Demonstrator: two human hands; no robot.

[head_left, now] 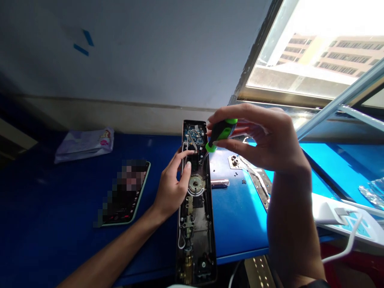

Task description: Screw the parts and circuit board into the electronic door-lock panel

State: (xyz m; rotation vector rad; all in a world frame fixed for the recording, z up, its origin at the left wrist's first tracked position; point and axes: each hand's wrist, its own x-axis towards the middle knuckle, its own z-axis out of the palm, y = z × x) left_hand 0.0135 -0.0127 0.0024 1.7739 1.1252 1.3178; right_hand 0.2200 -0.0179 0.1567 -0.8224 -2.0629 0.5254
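Note:
A long, narrow door lock casing (pixel 200 228) lies open on the blue table, its inner parts exposed. Inside it are a blue circuit board (pixel 192 135) at the far end, a round metal disc (pixel 195 184) in the middle and white wires along the left side. My left hand (pixel 173 182) grips the casing's left side, with forefinger and thumb reaching over a dark part inside. Closed around a green and black screwdriver (pixel 220 134), my right hand (pixel 258 134) holds it tilted, the shaft pointing down into the casing. The exact spot under its tip is hard to make out.
Small black screws (pixel 243 181) and a metal plate with a dark fitting (pixel 235 161) lie right of the casing. A phone (pixel 126 196) and a purple-white packet (pixel 85 144) are to the left. A white power strip (pixel 351 220) stands at right, near the window.

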